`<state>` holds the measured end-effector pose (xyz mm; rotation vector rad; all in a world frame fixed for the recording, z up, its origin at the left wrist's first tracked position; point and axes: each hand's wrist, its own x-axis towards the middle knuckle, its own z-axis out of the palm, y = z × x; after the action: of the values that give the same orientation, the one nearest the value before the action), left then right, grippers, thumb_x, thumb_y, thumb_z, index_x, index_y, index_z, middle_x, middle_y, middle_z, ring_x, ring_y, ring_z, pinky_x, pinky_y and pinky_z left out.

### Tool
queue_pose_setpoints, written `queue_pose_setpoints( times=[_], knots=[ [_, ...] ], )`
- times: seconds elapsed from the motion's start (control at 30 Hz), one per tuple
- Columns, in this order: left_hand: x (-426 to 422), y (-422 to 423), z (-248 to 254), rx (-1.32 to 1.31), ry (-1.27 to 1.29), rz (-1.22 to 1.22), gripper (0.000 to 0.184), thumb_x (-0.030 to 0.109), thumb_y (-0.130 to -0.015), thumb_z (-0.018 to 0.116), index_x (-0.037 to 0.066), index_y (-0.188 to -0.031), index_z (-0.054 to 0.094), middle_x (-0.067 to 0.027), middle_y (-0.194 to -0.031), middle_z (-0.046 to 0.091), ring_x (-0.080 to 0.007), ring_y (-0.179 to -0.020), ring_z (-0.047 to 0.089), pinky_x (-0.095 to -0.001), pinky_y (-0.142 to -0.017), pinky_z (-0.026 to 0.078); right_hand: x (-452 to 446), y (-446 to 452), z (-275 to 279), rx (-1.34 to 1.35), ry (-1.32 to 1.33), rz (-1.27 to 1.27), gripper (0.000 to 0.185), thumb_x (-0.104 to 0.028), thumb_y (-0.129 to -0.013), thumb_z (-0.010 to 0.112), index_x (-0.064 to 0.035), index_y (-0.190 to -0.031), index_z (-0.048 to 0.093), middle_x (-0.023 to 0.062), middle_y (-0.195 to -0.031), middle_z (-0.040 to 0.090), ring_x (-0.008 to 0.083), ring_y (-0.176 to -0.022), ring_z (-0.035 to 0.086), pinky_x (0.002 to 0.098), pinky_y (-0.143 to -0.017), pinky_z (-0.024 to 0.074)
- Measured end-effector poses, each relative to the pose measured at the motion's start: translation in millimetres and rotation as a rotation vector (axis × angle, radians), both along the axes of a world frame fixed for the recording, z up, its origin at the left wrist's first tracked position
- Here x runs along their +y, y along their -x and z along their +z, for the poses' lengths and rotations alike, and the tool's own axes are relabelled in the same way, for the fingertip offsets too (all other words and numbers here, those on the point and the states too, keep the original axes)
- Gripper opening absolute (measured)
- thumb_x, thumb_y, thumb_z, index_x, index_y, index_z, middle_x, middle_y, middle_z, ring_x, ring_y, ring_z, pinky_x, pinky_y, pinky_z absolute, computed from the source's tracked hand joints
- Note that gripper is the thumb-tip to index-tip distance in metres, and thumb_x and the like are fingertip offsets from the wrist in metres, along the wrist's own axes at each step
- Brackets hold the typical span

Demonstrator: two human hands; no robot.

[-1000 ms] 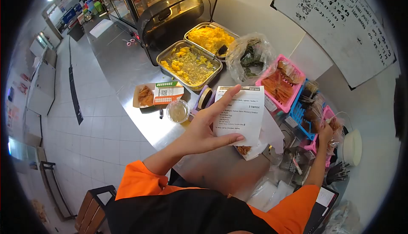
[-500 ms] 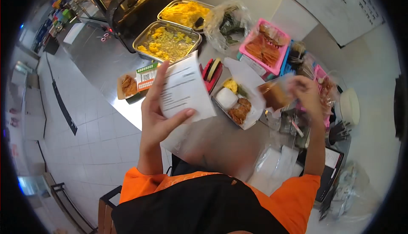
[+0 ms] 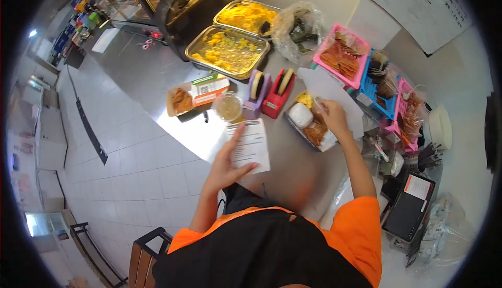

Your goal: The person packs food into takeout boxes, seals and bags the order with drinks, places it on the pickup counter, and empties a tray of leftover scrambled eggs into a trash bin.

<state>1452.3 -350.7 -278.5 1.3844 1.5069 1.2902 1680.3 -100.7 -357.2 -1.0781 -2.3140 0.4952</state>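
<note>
Head view: a person's left hand (image 3: 226, 167) pinches a printed slip (image 3: 251, 144) between thumb and fingers over the steel counter (image 3: 290, 175). The right hand (image 3: 335, 118) bends over an open food box (image 3: 298, 132) near a red tape dispenser (image 3: 274, 105); from where I stand, I cannot tell whether its fingers grip anything

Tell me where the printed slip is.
The printed slip is near the middle of the head view, in the left hand, just below the clear cup and purple tape dispenser.

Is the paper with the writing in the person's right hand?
No, the left hand holds the printed slip, while the right hand is over the open food box.
</note>
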Motion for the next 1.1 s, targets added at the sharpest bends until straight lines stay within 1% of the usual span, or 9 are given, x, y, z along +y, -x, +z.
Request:
queue_pose_setpoints(
  times=[0.07,0.2,0.27,0.4,0.5,0.63,0.73,0.87,1.1],
  knots=[
    [1,1,-11,0.118,-0.026,-0.023,0.087,0.007,-0.06,0.069,0.007,-0.131,0.02,-0.0154,-0.129,0.033,-0.024,-0.112,0.041,-0.0309,-0.094,0.029,-34,11,25,0.157,-0.253,0.038,0.031,-0.006,-0.068,0.062,-0.0038,-0.099,0.056,0.0124,-0.095,0.055,0.0265,-0.072,0.057,0.0335,-0.065,0.0452],
    [7,-6,-40,0.01,0.041,-0.177,0.084,0.01,-0.061,0.07,0.009,-0.131,0.023,-0.013,-0.131,0.031,-0.0236,-0.117,0.033,-0.0324,-0.096,0.026,-143,41,44,0.851,0.877,0.11,0.063,0.0,-0.075,0.057,-0.008,-0.126,0.021,0.0099,-0.093,0.051,0.0135,-0.078,0.054,0.0222,-0.064,0.0453],
    [4,6,-50,0.018,0.065,-0.346,0.075,0.015,-0.064,0.069,0.01,-0.128,0.03,-0.0115,-0.126,0.037,-0.0225,-0.112,0.039,-0.0316,-0.093,0.031,-183,60,23,0.84,0.98,0.146,0.077,0.003,-0.073,0.057,-0.0114,-0.128,0.006,0.0107,-0.091,0.051,0.0149,-0.079,0.055,0.0223,-0.066,0.0455],
    [15,87,-78,0.092,0.503,-0.553,0.039,0.025,-0.072,0.062,0.008,-0.107,0.055,-0.0095,-0.095,0.059,-0.0189,-0.087,0.055,-0.0291,-0.078,0.042,-213,87,-75,0.876,0.764,-0.167,0.063,0.005,-0.071,0.058,-0.0077,-0.123,0.025,0.0106,-0.091,0.052,0.015,-0.079,0.054,0.0228,-0.064,0.0446],
    [35,136,-138,0.575,0.244,0.33,0.02,0.016,-0.074,0.054,0.0,-0.086,0.053,-0.0193,-0.087,0.053,-0.0339,-0.083,0.05,-0.0385,-0.076,0.04,-223,87,-108,0.534,0.521,-0.347,0.045,0.0,-0.07,0.06,-0.0073,-0.111,0.045,0.013,-0.096,0.05,0.0212,-0.086,0.052,0.03,-0.07,0.0429],
    [52,141,-163,0.965,-0.094,0.462,0.02,0.014,-0.073,0.056,0.001,-0.087,0.05,-0.0171,-0.092,0.047,-0.0336,-0.089,0.043,-0.0416,-0.075,0.035,-224,99,-90,0.058,0.116,-0.397,0.029,-0.016,-0.068,0.063,-0.0132,-0.097,0.06,0.0162,-0.113,0.04,0.0355,-0.108,0.033,0.0427,-0.088,0.0303],
    [37,128,-160,0.74,-0.058,0.38,0.012,0.01,-0.071,0.059,0.0,-0.071,0.052,-0.0157,-0.081,0.047,-0.0315,-0.077,0.046,-0.0383,-0.069,0.038,-224,92,-86,-0.025,0.03,-0.42,0.038,-0.026,-0.067,0.064,-0.0161,-0.104,0.057,0.0098,-0.127,0.032,0.0361,-0.114,0.024,0.0458,-0.092,0.0249],
    [3,119,-152,0.601,0.115,0.299,0.018,0.002,-0.071,0.054,-0.001,-0.087,0.046,-0.014,-0.08,0.049,-0.0253,-0.075,0.052,-0.0334,-0.062,0.044,-226,82,-88,-0.086,0.131,-0.336,0.055,-0.035,-0.059,0.068,-0.0188,-0.109,0.053,0.0035,-0.133,0.027,0.0358,-0.117,0.022,0.0482,-0.093,0.0222],
    [-29,80,-67,-1.075,0.596,-0.11,0.019,0.015,-0.082,0.048,0.006,-0.098,0.045,-0.0079,-0.077,0.051,-0.0174,-0.078,0.054,-0.0322,-0.072,0.045,-224,80,-74,-0.123,0.243,-0.298,0.075,-0.041,-0.049,0.073,-0.0222,-0.116,0.046,0.0028,-0.133,0.024,0.0355,-0.119,0.018,0.0482,-0.092,0.0213]
  ],
)
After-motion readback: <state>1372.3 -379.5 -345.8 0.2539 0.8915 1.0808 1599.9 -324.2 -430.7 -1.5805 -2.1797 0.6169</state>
